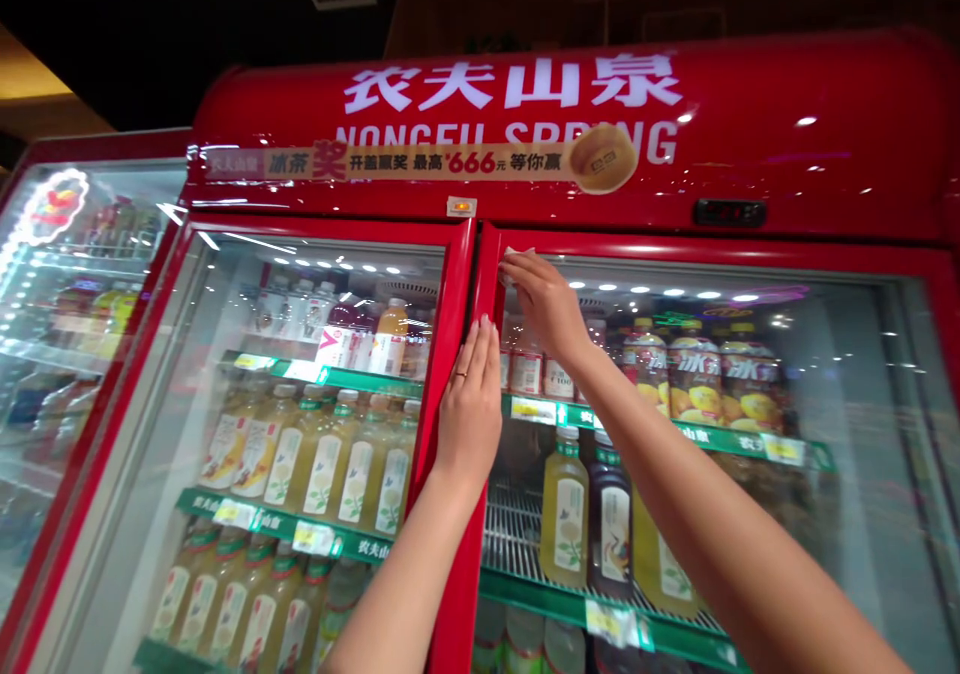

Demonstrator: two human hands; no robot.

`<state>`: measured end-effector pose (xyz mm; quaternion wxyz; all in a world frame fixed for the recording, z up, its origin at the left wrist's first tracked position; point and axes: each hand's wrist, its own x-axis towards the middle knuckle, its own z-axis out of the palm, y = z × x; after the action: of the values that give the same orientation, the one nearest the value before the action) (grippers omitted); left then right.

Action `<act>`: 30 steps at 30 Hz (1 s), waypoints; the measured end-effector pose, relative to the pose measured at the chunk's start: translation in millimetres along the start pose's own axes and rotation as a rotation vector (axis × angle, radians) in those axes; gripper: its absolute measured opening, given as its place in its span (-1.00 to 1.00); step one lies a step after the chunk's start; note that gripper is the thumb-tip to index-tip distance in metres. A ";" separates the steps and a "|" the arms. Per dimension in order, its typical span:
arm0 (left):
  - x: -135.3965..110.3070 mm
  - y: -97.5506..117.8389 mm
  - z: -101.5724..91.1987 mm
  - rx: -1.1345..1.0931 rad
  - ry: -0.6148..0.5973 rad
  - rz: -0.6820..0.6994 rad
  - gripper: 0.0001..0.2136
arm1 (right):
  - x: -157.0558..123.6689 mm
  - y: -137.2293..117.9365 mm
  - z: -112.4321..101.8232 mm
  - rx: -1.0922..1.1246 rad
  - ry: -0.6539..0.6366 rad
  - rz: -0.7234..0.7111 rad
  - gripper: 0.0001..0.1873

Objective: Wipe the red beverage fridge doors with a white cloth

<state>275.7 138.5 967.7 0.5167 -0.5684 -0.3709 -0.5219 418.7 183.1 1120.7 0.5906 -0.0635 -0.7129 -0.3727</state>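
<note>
A red double-door drinks fridge (825, 144) fills the view, with white lettering on its top panel. My left hand (471, 399) lies flat, fingers together, on the red centre post between the two glass doors. My right hand (541, 299) is raised to the top left corner of the right door (825, 424). Its fingers press a small white cloth or wipe (514, 253) against the red frame. Behind the glass stand rows of bottled drinks (330, 459) on green-edged shelves.
The left door (225, 354) is closed, with yellow and white bottles behind it. A second lit fridge (67, 284) stands at the far left. A small display (729, 212) sits on the frame above the right door. The ceiling above is dark.
</note>
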 end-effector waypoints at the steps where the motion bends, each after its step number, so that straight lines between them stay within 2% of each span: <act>1: -0.5 -0.3 0.2 -0.004 0.004 0.003 -0.11 | -1.4 -2.1 2.3 0.009 -0.011 -0.010 -0.45; 3: -0.7 -0.8 0.9 -0.015 0.012 0.007 -0.11 | -6.8 -4.8 -0.7 0.018 -0.063 -0.043 -0.48; 7: -0.5 -1.6 2.6 -0.049 0.015 0.000 -0.12 | -13.7 -4.6 -20.9 0.007 -0.182 -0.095 -0.53; 9: -0.4 -1.9 2.4 -0.054 0.008 -0.001 -0.12 | -11.3 -5.2 -24.4 -0.012 -0.175 -0.078 -0.54; 13: 0.0 -2.9 1.4 -0.042 -0.012 0.013 -0.13 | -10.1 -12.5 -13.1 -0.021 -0.090 -0.003 -0.50; 16: 0.2 -3.4 2.2 -0.037 -0.007 0.014 -0.13 | -22.4 -17.8 -11.3 0.003 -0.147 -0.026 -0.48; 20: -0.2 -3.2 4.6 -0.055 0.017 0.007 -0.12 | -37.8 -14.5 -26.2 0.006 -0.230 -0.073 -0.54; 23: -0.7 -3.1 5.1 -0.067 0.018 0.001 -0.10 | -34.1 -11.8 -28.6 -0.018 -0.181 -0.015 -0.52; 26: -1.1 -3.8 4.6 -0.058 0.018 0.006 -0.10 | -27.9 -16.3 -20.2 -0.026 -0.117 0.034 -0.48; 30: -1.2 -4.9 4.1 -0.057 0.019 0.014 -0.10 | -38.0 -23.0 -21.4 -0.023 -0.190 -0.041 -0.50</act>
<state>271.6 143.5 967.8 0.5073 -0.5806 -0.3469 -0.5340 434.7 166.9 1077.0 0.5119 -0.0908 -0.7624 -0.3853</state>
